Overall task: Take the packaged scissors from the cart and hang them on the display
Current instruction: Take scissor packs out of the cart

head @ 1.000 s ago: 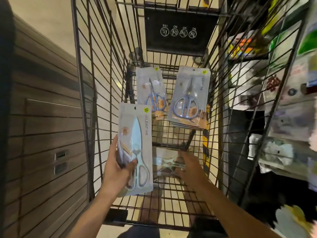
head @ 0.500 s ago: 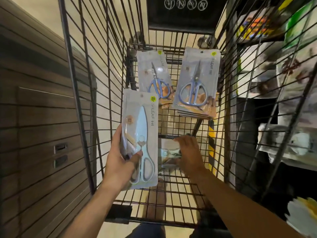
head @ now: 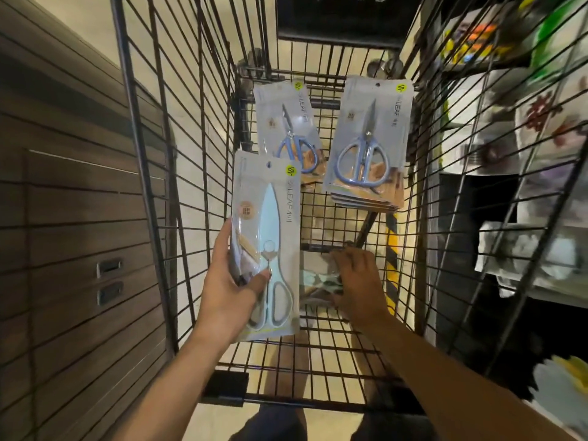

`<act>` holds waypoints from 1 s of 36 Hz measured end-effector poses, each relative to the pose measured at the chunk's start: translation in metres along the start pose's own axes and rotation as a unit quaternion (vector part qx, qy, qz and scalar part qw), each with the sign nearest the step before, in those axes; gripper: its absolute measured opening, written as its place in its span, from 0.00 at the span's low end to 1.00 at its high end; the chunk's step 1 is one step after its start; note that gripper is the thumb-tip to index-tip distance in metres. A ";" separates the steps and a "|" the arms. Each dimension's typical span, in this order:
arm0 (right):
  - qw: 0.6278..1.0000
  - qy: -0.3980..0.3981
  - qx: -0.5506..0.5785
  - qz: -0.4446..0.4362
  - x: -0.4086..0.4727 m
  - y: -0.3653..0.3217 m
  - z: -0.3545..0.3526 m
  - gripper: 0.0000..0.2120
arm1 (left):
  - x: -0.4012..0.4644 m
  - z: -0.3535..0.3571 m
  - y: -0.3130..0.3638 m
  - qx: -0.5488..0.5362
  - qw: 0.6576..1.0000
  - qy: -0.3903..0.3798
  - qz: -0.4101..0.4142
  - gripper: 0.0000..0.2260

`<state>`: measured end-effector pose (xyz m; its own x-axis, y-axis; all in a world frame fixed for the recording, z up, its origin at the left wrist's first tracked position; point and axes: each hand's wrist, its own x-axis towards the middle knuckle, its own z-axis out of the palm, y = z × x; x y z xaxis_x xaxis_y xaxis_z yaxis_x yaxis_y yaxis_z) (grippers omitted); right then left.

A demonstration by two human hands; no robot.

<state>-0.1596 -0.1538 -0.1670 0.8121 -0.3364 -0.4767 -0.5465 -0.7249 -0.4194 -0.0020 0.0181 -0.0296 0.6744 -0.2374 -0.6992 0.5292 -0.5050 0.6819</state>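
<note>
Far left: brown panelled wall (head: 63,218) with two small metal plates, just outside the wire cart (head: 152,154). Inside the cart, left hand (head: 227,291) raised above the cart floor, fingers (head: 222,243) wrapped behind the pack's left edge and thumb pressed across its front, gripping a packaged pair of pale scissors (head: 267,246), held upright, blade tip up, handles down near the palm. Behind it, toward the cart's far end, a pack of blue-handled scissors (head: 286,128) lying tilted on the wire floor, partly hidden by the held pack. Further right, a stack of packs of blue-handled scissors (head: 369,144), several edges fanned out beneath the top one, resting near the cart's right wall. Lower right of centre, right hand (head: 356,281) down on the cart floor, fingers curled over another scissors pack (head: 318,275) lying flat; blurred, so impossible to tell whether pinched or only touched. Beyond the right cart wall, store shelves (head: 525,154) of blurred, colourful packaged goods.
</note>
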 end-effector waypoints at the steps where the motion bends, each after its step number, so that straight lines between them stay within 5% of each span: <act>1: 1.000 -0.004 -0.008 0.002 0.001 0.001 0.000 0.39 | 0.000 -0.001 0.000 0.002 1.000 0.000 0.001 0.41; 10: 0.987 -0.159 -0.037 -0.007 0.013 -0.005 -0.035 0.26 | 0.002 -0.003 0.002 0.019 1.000 -0.005 0.022 0.41; 15: 0.975 -0.221 0.035 -0.004 0.010 -0.009 -0.065 0.33 | -0.005 -0.003 0.021 -0.002 1.000 -0.007 0.023 0.39; 20: 0.975 -0.170 0.136 0.032 -0.008 -0.020 -0.116 0.30 | -0.029 -0.006 0.060 -0.020 0.999 -0.004 0.030 0.39; 25: 0.947 -0.085 0.302 0.064 -0.042 -0.045 -0.180 0.40 | -0.065 -0.021 0.106 -0.001 0.998 -0.006 0.063 0.39; 28: 0.924 -0.043 0.373 0.075 -0.073 -0.071 -0.233 0.35 | -0.095 -0.033 0.138 0.000 0.996 -0.016 0.091 0.38; 36: 0.894 0.117 0.426 0.080 -0.156 -0.111 -0.317 0.45 | -0.169 -0.064 0.189 -0.053 0.989 -0.060 0.128 0.44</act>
<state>-0.1607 -0.2120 0.1986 0.6763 -0.5828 -0.4505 -0.5358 0.0305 -0.8438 0.0172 0.0159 0.2316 0.7309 -0.4459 -0.5167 0.4037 -0.3279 0.8541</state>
